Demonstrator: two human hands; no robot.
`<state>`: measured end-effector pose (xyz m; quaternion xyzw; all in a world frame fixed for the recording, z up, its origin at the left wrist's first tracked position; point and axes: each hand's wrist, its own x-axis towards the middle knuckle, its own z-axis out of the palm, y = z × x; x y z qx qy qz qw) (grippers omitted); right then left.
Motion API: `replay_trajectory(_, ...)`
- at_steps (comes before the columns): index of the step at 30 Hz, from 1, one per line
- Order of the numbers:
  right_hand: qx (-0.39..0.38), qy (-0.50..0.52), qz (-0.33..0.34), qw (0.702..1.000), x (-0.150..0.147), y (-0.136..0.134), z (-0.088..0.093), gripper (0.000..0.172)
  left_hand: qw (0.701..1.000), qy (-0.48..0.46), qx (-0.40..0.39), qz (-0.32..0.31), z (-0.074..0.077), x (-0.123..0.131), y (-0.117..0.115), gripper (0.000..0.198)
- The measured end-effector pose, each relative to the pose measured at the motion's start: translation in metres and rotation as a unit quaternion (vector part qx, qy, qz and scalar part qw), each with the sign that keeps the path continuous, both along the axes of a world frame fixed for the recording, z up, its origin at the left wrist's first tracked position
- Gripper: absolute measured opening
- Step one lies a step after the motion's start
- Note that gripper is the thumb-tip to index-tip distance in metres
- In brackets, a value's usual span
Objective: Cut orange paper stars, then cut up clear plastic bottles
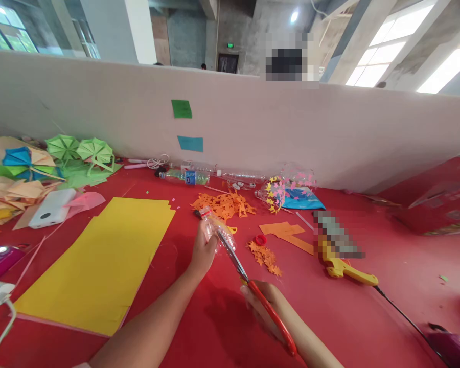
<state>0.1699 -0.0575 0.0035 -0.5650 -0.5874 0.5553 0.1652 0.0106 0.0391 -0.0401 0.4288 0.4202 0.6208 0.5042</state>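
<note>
My left hand is closed around a crinkled clear plastic piece with a bit of red at its far end; I cannot tell whether it is a bag or part of a bottle. In my right hand is a pair of scissors with red handles. Its metal blades point away from me and reach the plastic beside my left fingers. Just beyond lies a pile of orange paper cutouts. Right of the blades are small orange paper stars and a red ring.
Yellow paper sheets lie at left, beyond them green paper umbrellas. Plastic bottles line the wall. A star-covered clear bottle lies near orange strips. A yellow glue gun trails its cord at right.
</note>
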Motion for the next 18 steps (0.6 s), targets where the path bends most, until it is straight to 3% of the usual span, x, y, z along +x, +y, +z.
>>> replay_trajectory(4, 0.009, -0.006, -0.004, 1.0, 0.0003, 0.0004, -0.0009, 0.052, 0.999, 0.039, 0.016, -0.015, -0.0016, -0.0026, 0.0009, 0.05)
replay_trajectory(7, 0.011, 0.022, -0.008, 1.0, 0.0004, -0.0005, 0.0002, 0.057, 0.999, 0.03, 0.027, -0.014, -0.0025, -0.0015, 0.001, 0.048)
replay_trajectory(12, 0.008, 0.072, -0.034, 0.997, -0.0007, -0.0039, 0.0012, 0.062, 0.997, 0.001, 0.041, -0.066, -0.0001, 0.0051, -0.0023, 0.041)
replay_trajectory(18, -0.001, 0.049, -0.04, 0.998, -0.0001, -0.0037, -0.0043, 0.061, 0.996, -0.005, 0.036, -0.076, 0.0038, 0.0067, -0.0049, 0.038)
